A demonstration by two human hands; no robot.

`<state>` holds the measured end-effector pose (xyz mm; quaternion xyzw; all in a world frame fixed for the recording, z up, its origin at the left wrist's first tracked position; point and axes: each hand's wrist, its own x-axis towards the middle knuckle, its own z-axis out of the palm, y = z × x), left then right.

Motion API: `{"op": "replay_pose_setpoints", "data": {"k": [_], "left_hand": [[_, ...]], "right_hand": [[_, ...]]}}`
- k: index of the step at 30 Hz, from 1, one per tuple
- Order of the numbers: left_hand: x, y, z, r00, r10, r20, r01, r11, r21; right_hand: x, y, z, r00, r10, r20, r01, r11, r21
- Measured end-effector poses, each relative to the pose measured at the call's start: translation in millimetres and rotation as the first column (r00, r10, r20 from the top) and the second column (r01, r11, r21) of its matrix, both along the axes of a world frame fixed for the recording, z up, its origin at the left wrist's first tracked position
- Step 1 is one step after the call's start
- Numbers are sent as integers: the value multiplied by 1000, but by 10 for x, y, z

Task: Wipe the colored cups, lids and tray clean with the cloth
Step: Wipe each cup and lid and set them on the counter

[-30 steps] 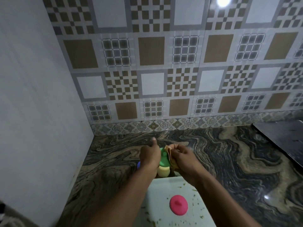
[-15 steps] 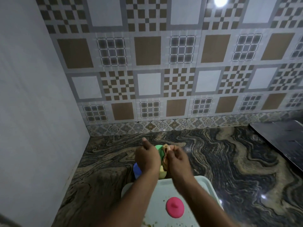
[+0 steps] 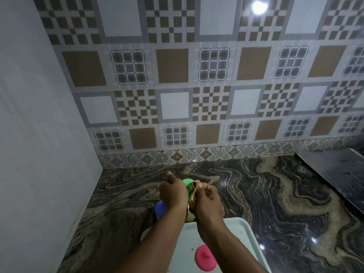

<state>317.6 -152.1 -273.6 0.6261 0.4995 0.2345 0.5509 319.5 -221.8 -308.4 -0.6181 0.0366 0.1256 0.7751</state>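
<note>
My left hand [image 3: 173, 193] grips a green cup [image 3: 188, 185] above the counter, thumb sticking up. Pressed against the cup's right side is a tan cloth [image 3: 194, 194], bunched in the fingers of my right hand [image 3: 206, 201]. Under my hands stand a blue cup [image 3: 160, 209] and a pale yellow cup [image 3: 190, 217], both partly hidden. A pale blue tray [image 3: 246, 231] lies below them at the bottom edge, with a pink lid [image 3: 204, 258] on it and small crumbs around.
The marble counter [image 3: 275, 203] runs right to a dark slab [image 3: 338, 170] at the far right. A plain grey wall [image 3: 39, 134] closes the left side and a tiled wall [image 3: 197, 95] the back.
The view has tilted up and the hands with the green cup and cloth sit lower in the frame. The right hand has shifted the cloth along the cup's side.
</note>
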Motion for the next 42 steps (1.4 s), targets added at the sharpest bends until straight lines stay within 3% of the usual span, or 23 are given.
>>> {"op": "replay_pose_setpoints", "data": {"k": [2, 5, 7, 9, 10, 12, 14, 16, 18, 20, 21, 23, 26, 28, 29, 30, 32, 33, 35, 38, 40, 42], "left_hand": [[-39, 56, -173, 993, -118, 6, 118, 984, -132], [-106, 203, -264, 876, -482, 10, 454, 819, -351], [-89, 209, -162, 827, -561, -32, 540, 810, -231], [-55, 141, -72, 919, -386, -76, 387, 922, 7], [-55, 68, -17, 961, -272, -52, 274, 960, 52], [-120, -44, 70, 996, -94, 10, 94, 996, 0], [-155, -77, -35, 997, -77, -20, 75, 992, -100], [-165, 2, -180, 969, -245, 31, 243, 928, -283], [-177, 121, -207, 898, -428, 99, 424, 786, -449], [-120, 195, -177, 828, -554, 87, 539, 743, -398], [-102, 180, -129, 826, -562, 44, 548, 782, -297], [-56, 100, -84, 924, -380, -35, 377, 924, -65], [-120, -30, -4, 995, -82, -52, 82, 997, 4], [-138, -22, -127, 991, -129, -31, 125, 986, -107], [-149, 10, -185, 968, -252, 16, 248, 938, -242], [-158, 82, -244, 930, -360, 71, 359, 855, -373], [-106, 250, -418, 853, -514, 90, 494, 740, -458], [-117, 248, -327, 830, -549, 98, 533, 729, -429], [-123, 164, -72, 869, -489, 76, 493, 841, -224], [-114, -47, 110, 973, -211, 94, 208, 977, 46], [-135, -98, 65, 991, -118, 66, 115, 993, 38], [-189, -104, -26, 992, -126, 0, 126, 990, 58]], "right_hand": [[1, -83, -26, 997, 41, -67, -39, 999, 20], [178, -333, 101, 933, 341, -115, -345, 938, -15], [268, -425, 183, 887, 453, -87, -459, 887, -50], [224, -340, 205, 933, 360, -23, -360, 931, -51], [161, -260, 183, 967, 255, 17, -254, 966, -45], [-10, -106, 83, 997, 32, 73, -30, 999, -25], [-114, -75, -42, 995, -81, 50, 83, 996, -33], [-59, -183, -37, 1000, 6, 7, -6, 999, -32], [81, -358, 76, 965, 260, -25, -260, 966, 4], [168, -477, 201, 895, 443, -40, -444, 896, 1], [180, -480, 226, 888, 458, -24, -459, 888, -12], [128, -369, 195, 945, 325, 41, -324, 945, -36], [-72, -127, -49, 998, 21, 54, -21, 1000, -10], [-139, -121, -119, 999, -50, 0, 50, 998, -41], [-118, -175, -63, 1000, -3, -29, 2, 999, -38], [-55, -265, 17, 993, 107, -44, -108, 994, -20], [34, -457, 246, 937, 343, -61, -344, 939, 0], [72, -517, 333, 909, 412, -59, -414, 910, -23], [116, -464, 338, 920, 392, -22, -393, 918, -55], [-3, -189, 88, 990, 125, -70, -120, 990, 73], [-136, -72, -58, 978, 38, -205, 3, 981, 195], [-171, -93, -129, 973, 0, -229, 44, 981, 186]]}}
